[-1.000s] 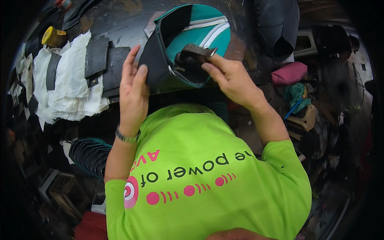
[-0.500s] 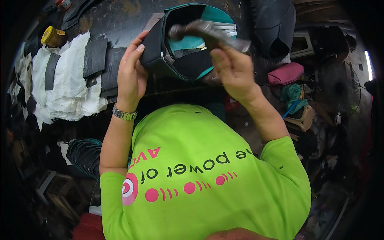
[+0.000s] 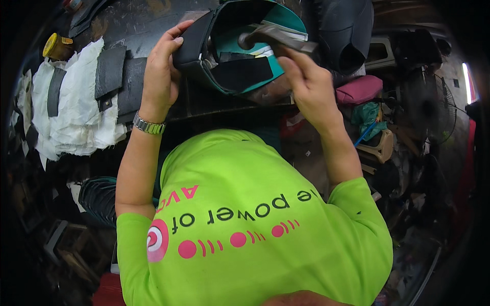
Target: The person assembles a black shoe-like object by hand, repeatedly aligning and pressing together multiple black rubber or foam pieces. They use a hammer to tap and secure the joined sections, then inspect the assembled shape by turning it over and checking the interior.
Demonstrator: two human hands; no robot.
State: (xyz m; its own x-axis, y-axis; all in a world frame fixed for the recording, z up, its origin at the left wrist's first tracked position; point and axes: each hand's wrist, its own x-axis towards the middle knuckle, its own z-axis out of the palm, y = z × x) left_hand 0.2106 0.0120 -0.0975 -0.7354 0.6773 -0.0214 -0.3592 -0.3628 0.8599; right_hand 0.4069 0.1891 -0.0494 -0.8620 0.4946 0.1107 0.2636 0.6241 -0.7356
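Note:
A black bag-like shell with teal lining (image 3: 292,19) lies on its side on the dark work table, its wide opening toward me. Against its left side, my left hand (image 3: 162,71) grips the black panel, thumb near and fingertips behind the edge. My right hand (image 3: 311,84) is wrapped round the handle of a steel hammer (image 3: 278,40), most of the handle hidden in the fist. The round hammer face points left and hangs in front of the opening; whether it touches the lining I cannot tell. A loose black flap (image 3: 245,74) shows at the opening's lower lip.
White frayed cloth (image 3: 76,117) with dark strips lies on the table's left, below a yellow-lidded jar (image 3: 57,47). At right are a black moulded piece (image 3: 347,35), a pink pouch (image 3: 360,90) and a fan (image 3: 441,107). Stacked dark pieces (image 3: 97,199) sit lower left.
The hammer has shifted slightly right, and its head is less tilted. The shell has moved a little up and left in view with my left hand, as has the whole scene.

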